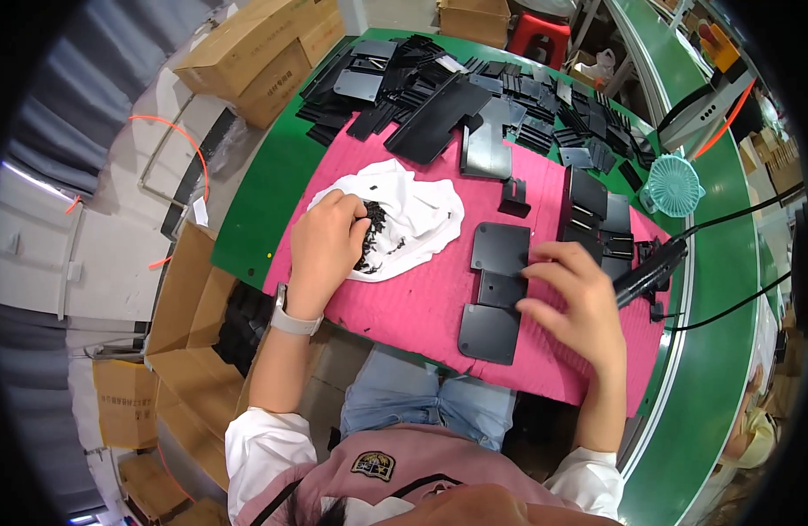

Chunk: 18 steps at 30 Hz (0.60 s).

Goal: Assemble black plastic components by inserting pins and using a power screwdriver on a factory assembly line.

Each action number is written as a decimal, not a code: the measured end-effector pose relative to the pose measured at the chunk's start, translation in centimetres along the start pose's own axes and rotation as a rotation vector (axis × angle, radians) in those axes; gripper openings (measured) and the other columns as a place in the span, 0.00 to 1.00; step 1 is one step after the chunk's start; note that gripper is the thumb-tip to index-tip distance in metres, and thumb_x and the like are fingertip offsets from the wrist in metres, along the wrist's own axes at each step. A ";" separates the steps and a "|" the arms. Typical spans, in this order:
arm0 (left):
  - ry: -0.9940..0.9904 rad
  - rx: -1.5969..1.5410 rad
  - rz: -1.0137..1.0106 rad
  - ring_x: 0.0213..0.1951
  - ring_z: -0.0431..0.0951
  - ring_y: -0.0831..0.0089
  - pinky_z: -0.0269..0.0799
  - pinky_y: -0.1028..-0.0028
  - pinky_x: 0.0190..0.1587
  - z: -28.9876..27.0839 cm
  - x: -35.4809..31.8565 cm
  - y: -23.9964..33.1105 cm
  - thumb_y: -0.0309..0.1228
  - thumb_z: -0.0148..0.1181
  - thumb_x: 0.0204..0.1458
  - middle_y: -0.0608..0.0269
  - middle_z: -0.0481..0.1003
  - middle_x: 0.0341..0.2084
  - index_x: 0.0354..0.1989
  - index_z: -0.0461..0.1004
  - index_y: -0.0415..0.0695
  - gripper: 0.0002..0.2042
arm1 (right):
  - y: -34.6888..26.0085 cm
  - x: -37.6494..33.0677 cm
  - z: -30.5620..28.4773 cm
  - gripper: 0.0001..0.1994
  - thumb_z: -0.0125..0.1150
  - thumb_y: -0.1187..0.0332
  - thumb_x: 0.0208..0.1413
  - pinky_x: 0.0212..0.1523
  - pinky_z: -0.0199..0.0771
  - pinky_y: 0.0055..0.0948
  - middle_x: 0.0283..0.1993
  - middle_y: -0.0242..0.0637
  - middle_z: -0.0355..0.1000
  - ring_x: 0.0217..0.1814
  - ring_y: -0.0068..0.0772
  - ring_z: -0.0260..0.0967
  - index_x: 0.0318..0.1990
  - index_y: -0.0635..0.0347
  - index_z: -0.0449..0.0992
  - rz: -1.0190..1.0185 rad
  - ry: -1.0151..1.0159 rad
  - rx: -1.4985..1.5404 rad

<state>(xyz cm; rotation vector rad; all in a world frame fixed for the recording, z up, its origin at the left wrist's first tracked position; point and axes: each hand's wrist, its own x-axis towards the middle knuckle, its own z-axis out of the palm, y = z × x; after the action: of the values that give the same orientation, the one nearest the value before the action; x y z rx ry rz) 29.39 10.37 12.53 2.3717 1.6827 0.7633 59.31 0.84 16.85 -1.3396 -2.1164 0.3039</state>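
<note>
My left hand [329,241] is closed, its fingertips at a pile of tiny black pieces that look like screws [375,230]. The pile lies on a crumpled white cloth [430,206]; whatever is between those fingers is hidden. My right hand [579,302] has its fingers apart, with the tips at the right edge of a black plastic part [500,250] made of two flat plates joined by a narrower middle. Behind that hand a black cylindrical tool with a cable [654,270], like an electric screwdriver, slants up to the right; its near end is hidden.
Pink padding [404,307] covers part of the green table [255,219]. Black plastic parts [544,105] are heaped along the far side, and more stacked parts [588,210] stand right. A turquoise basket [673,186] is near the right edge. An open carton [189,307] stands left.
</note>
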 end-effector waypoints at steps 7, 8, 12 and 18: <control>0.156 -0.143 -0.010 0.25 0.76 0.59 0.69 0.65 0.27 -0.4 0.6 0.1 0.26 0.63 0.47 0.58 0.74 0.23 0.26 0.75 0.41 0.04 | 4.0 -7.2 -4.1 0.19 0.59 0.55 0.56 0.30 0.70 0.35 0.25 0.42 0.74 0.25 0.37 0.73 0.45 0.63 0.76 0.909 0.559 -0.632; 0.151 -0.145 -0.012 0.25 0.76 0.59 0.69 0.65 0.27 -0.4 0.6 -0.2 0.26 0.63 0.47 0.58 0.74 0.23 0.26 0.75 0.41 0.04 | 4.8 -7.9 -4.4 0.25 0.55 0.47 0.57 0.31 0.70 0.35 0.25 0.44 0.74 0.26 0.39 0.74 0.50 0.61 0.74 1.098 0.434 -0.677; 0.242 -0.182 0.084 0.23 0.77 0.62 0.68 0.69 0.25 -0.3 1.1 -0.8 0.26 0.62 0.48 0.56 0.75 0.21 0.26 0.77 0.38 0.04 | 10.2 -9.2 -2.5 0.36 0.52 0.42 0.57 0.30 0.70 0.35 0.21 0.46 0.72 0.24 0.41 0.72 0.61 0.66 0.62 0.904 0.478 -0.497; 0.098 -0.566 0.000 0.23 0.78 0.78 0.71 0.81 0.28 -1.0 -0.4 0.0 0.22 0.62 0.49 0.60 0.79 0.26 0.32 0.78 0.34 0.04 | 8.2 -6.0 -3.1 0.46 0.65 0.37 0.40 0.44 0.71 0.40 0.36 0.52 0.76 0.41 0.53 0.75 0.59 0.67 0.64 1.025 0.393 -0.610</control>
<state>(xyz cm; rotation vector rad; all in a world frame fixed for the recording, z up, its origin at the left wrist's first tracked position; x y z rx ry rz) 28.83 9.86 13.28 1.9628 1.2695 1.1850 69.09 -1.00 13.04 -2.5252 -1.0683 -0.2300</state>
